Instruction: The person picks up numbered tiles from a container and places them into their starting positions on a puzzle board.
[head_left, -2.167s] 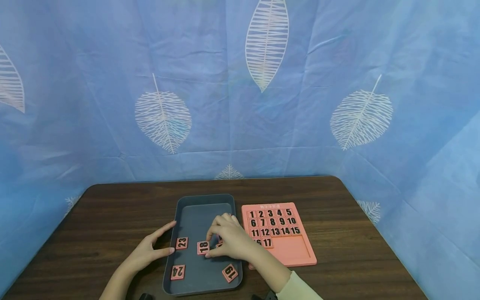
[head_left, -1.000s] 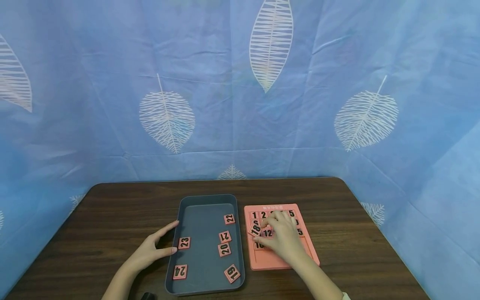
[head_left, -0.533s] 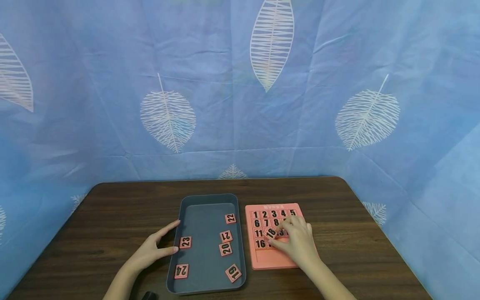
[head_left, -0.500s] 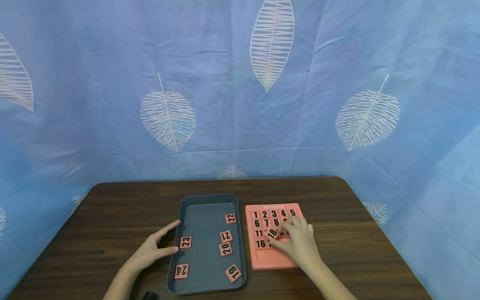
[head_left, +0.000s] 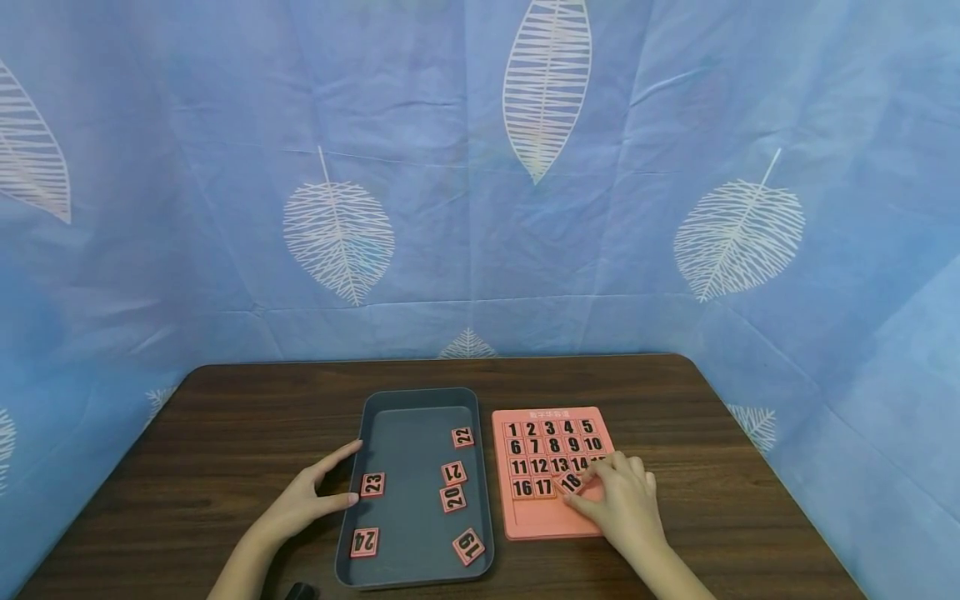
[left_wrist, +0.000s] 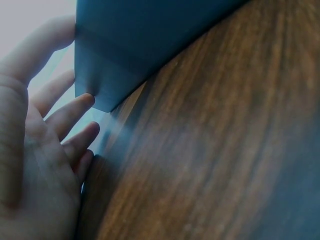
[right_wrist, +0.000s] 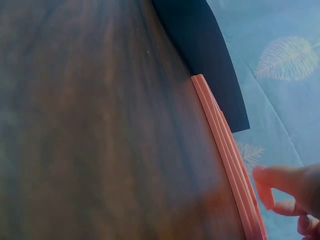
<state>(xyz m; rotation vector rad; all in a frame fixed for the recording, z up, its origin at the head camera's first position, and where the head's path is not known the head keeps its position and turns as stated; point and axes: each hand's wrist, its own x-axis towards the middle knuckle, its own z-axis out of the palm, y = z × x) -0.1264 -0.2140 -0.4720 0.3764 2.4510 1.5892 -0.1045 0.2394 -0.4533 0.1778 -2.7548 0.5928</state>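
Observation:
My right hand [head_left: 626, 504] pinches the pink number tile 18 [head_left: 570, 482] between thumb and fingers. That tile sits turned at an angle just right of tile 17 [head_left: 543, 487] on the pink number puzzle board [head_left: 547, 522]. Rows 1 to 15 lie above it, with 15 partly covered by my fingers. With fingers spread, my left hand [head_left: 300, 504] rests thumb and fingertips against the left side of the dark grey tray [head_left: 408, 542]. The left wrist view shows fingertips [left_wrist: 87, 98] at the tray's outer wall [left_wrist: 130, 45]. In the right wrist view the board's edge [right_wrist: 225, 155] hides the tile.
Inside the tray lie tiles 22 [head_left: 462, 437], 21 [head_left: 453, 473], 20 [head_left: 452, 498], 19 [head_left: 468, 547], 23 [head_left: 372, 484] and 24 [head_left: 364, 542]. The brown wooden table [head_left: 247, 425] has a blue leaf-print cloth [head_left: 465, 208] hanging behind it. A small black object [head_left: 302, 592] is at the front edge.
My right hand took tile 18 out of the tray and carried it right onto the board, then lower and further right, beside tile 17. The left hand has stayed at the tray's side.

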